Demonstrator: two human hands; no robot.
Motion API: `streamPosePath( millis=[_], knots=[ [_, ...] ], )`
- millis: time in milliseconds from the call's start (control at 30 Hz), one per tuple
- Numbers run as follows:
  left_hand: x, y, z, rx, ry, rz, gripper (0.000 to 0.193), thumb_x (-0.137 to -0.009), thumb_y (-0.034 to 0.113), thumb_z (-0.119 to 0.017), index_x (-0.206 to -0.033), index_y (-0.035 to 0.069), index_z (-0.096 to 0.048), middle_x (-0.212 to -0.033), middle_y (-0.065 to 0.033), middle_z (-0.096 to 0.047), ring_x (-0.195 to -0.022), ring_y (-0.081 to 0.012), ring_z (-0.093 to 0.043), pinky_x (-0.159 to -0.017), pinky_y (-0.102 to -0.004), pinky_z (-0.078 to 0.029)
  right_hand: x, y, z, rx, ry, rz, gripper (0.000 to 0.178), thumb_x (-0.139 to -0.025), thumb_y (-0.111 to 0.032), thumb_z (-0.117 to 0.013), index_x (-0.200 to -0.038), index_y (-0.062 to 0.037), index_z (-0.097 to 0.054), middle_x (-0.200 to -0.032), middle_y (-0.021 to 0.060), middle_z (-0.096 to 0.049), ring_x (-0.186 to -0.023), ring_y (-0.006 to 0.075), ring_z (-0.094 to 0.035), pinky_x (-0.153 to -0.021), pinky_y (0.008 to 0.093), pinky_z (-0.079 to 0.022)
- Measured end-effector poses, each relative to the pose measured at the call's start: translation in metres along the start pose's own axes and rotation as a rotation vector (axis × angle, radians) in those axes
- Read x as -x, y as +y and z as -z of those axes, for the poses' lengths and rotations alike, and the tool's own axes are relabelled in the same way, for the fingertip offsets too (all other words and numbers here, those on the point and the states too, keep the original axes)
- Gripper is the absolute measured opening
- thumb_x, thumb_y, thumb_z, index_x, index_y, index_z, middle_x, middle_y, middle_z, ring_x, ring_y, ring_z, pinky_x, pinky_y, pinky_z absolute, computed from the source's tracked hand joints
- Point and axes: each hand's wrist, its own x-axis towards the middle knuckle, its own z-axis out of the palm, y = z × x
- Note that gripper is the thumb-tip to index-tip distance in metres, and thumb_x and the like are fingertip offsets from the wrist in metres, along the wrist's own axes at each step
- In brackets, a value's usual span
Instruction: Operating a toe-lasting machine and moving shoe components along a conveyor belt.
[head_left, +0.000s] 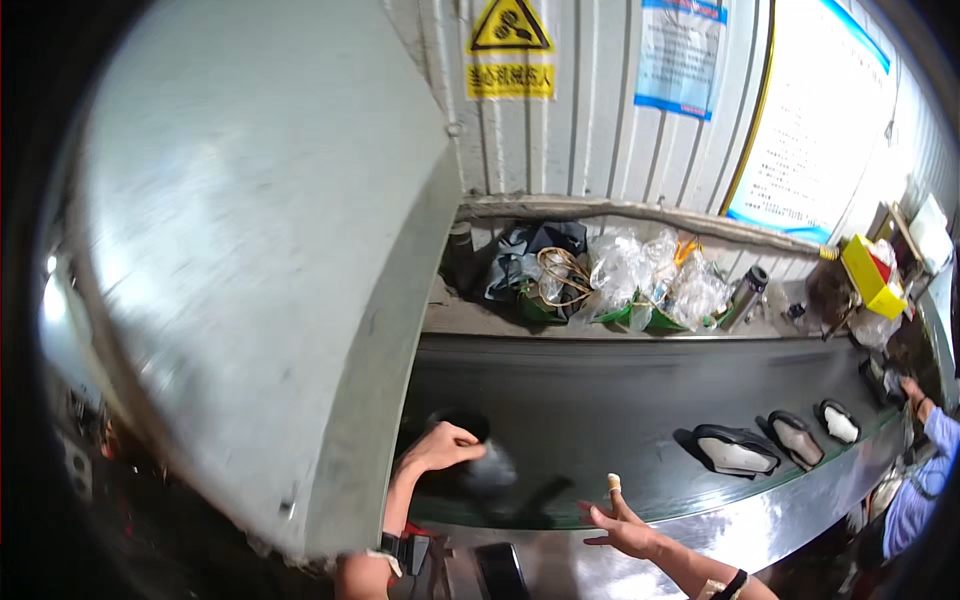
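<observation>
My left hand (440,450) is over the left part of the dark conveyor belt (590,390), with thumb and fingers pinched together. At its fingertips is a blurred piece of clear plastic (490,470). A dark, rounded thing (465,422) lies just behind these fingers, mostly hidden and smeared. My right hand (627,528) is held over the belt's near edge, fingers apart and holding nothing; one fingertip wears a pale cover. To its right lie black shoes with pale inner parts: a larger one (737,452), a second (797,440) and a smaller third (838,423).
A large grey metal housing (270,250) stands at left. Behind the belt, a ledge holds crumpled plastic bags (640,265), a metal flask (745,296) and a yellow box (872,275). At far right, a co-worker's hand (912,390) reaches to a dark item (880,382).
</observation>
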Motion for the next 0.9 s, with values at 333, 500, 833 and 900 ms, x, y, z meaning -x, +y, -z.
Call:
streamPosePath(
  millis=[333,500,833,900],
  knots=[
    [-0.027,-0.204,0.036,-0.303,0.851,0.484,0.077,-0.073,0.026,-0.082,-0.137,0.001,-0.047,-0.132,-0.0281,-0.055,-0.123,-0.0377,-0.053,-0.106,-0.0433,-0.042,-0.072,0.01,0.002,-0.472,0.354,-0.085,0.11,-0.09,-0.004,-0.072,-0.157,-0.0319,0.01,-0.128,0.0171,-0.05,-0.112,0.0267,-0.059,-0.094,0.0562,-0.052],
    [0.0,-0.184,0.022,-0.173,0.845,0.66,0.098,-0.067,0.026,-0.085,-0.147,0.003,-0.033,-0.141,-0.0298,-0.045,-0.132,-0.0411,-0.044,-0.111,-0.0453,-0.037,-0.1,0.037,-0.017,-0.294,0.421,-0.096,0.13,-0.073,-0.016,-0.09,-0.156,-0.0279,0.01,-0.147,0.0209,-0.03,-0.127,0.0381,-0.048,-0.095,0.0536,-0.051],
    [0.12,0.016,-0.12,-0.55,0.826,-0.079,0.062,-0.064,-0.003,-0.073,-0.124,0.007,-0.062,-0.139,-0.0178,-0.044,-0.124,-0.0419,-0.043,-0.105,-0.0483,-0.042,0.065,0.026,0.061,-0.588,0.281,0.075,0.102,-0.09,-0.011,-0.073,-0.154,-0.0516,-0.005,-0.139,0.0112,-0.047,-0.135,0.0307,-0.042,-0.099,0.0714,-0.037],
    [0.133,0.048,-0.165,-0.579,0.698,-0.293,0.054,-0.06,0.001,-0.076,-0.112,0.011,-0.067,-0.137,-0.0177,-0.046,-0.122,-0.0412,-0.044,-0.102,-0.0476,-0.044,0.085,0.067,0.097,-0.726,0.176,0.033,0.088,-0.09,-0.002,-0.068,-0.149,-0.0489,-0.023,-0.14,0.0091,-0.046,-0.131,0.0312,-0.046,-0.104,0.0735,-0.036]
  ],
)
